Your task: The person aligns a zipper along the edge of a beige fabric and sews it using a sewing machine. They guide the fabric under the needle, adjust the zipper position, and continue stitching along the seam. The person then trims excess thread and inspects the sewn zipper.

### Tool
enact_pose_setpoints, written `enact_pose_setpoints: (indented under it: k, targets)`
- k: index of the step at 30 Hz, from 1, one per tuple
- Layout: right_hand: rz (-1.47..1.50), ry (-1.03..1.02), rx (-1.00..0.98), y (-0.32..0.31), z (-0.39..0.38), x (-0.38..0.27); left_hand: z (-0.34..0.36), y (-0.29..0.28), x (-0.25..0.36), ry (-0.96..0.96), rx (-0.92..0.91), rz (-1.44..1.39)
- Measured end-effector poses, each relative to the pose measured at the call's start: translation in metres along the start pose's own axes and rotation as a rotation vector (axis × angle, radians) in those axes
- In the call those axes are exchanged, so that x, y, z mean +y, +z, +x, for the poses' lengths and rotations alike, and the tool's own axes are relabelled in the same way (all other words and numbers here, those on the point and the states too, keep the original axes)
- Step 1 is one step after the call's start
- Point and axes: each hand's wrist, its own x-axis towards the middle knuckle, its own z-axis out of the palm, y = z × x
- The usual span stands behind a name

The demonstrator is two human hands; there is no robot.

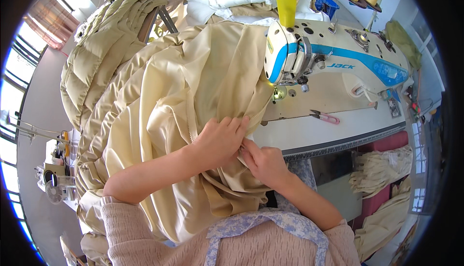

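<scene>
Your left hand (221, 138) has its fingers curled down on the garment (128, 133), gripping cloth; your right hand (267, 164) pinches it between thumb and forefinger just beside, the exact contact partly hidden. The garment lies bunched over your lap and onto the table (295, 138), one edge near the machine (333, 56). Zip (189, 121) teeth show among its folds. Assessment: the garment appears largely assembled; work at the zip edge looks unfinished. Completed stitching cannot be confirmed. Snips (325, 116) lie apart, unused.
</scene>
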Motion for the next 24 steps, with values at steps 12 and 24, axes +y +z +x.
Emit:
enact_pose_setpoints:
  k: [12,24]
  targets:
    - [-0.151,-0.005,-0.037,-0.022,-0.001,-0.008,-0.002,-0.033,-0.05,0.063,0.136,-0.132]
    - [-0.019,0.423,-0.099,-0.07,-0.027,0.073,-0.082,-0.026,-0.199,-0.393,0.143,-0.093]
